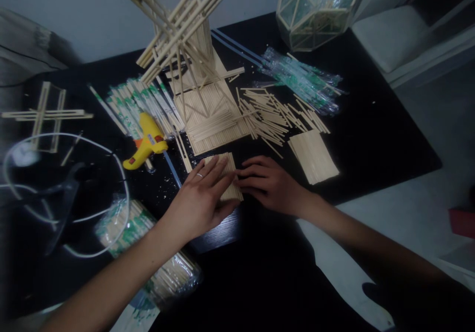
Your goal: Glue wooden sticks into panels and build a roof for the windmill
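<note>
Flat on a small panel of side-by-side wooden sticks (234, 191) lies my left hand (204, 196), its fingers stretched over the panel and a ring on one of them. My right hand (269, 181) rests at the panel's right edge, fingers extended and slightly apart, the tips touching or nearly touching the sticks. Just beyond stands a windmill-like stick model (200, 70) on a stick base (220, 134), with crossed blades at its top. A yellow glue gun (146, 141) lies to the left of my hands, a blue glue stick (171, 166) reaching out of it.
Loose cut sticks (269, 114) are heaped right of the model, near another stick panel (314, 156). Wrapped chopsticks (137, 102), a packed bundle (148, 253) and a white cable (128, 193) lie left. A glass terrarium (315, 15) stands at the back right.
</note>
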Action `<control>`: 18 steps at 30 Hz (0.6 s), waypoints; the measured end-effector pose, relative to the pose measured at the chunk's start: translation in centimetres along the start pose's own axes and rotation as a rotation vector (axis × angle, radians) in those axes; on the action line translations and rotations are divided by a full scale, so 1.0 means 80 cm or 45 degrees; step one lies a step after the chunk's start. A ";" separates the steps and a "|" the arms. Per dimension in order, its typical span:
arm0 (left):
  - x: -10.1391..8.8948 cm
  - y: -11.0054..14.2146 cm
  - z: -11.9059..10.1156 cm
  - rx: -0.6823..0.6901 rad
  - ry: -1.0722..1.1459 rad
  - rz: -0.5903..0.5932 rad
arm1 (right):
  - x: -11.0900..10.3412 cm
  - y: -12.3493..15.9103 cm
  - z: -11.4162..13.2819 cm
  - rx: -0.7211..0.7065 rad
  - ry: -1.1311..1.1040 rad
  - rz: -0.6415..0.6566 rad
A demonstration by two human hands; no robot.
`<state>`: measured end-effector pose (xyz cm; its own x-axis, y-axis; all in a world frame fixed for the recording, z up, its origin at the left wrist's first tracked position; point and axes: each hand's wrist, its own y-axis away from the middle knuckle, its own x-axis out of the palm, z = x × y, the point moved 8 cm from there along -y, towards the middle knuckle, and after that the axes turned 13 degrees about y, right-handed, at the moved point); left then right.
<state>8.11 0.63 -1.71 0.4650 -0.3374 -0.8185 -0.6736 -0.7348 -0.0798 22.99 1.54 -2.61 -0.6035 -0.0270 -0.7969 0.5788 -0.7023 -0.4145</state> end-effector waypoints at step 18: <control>-0.001 0.000 0.000 -0.019 0.013 0.011 | 0.001 0.000 -0.001 0.022 -0.012 0.027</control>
<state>8.08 0.69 -1.68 0.4650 -0.3501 -0.8131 -0.6693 -0.7403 -0.0639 22.99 1.61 -2.73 -0.5964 -0.0482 -0.8012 0.5819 -0.7135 -0.3902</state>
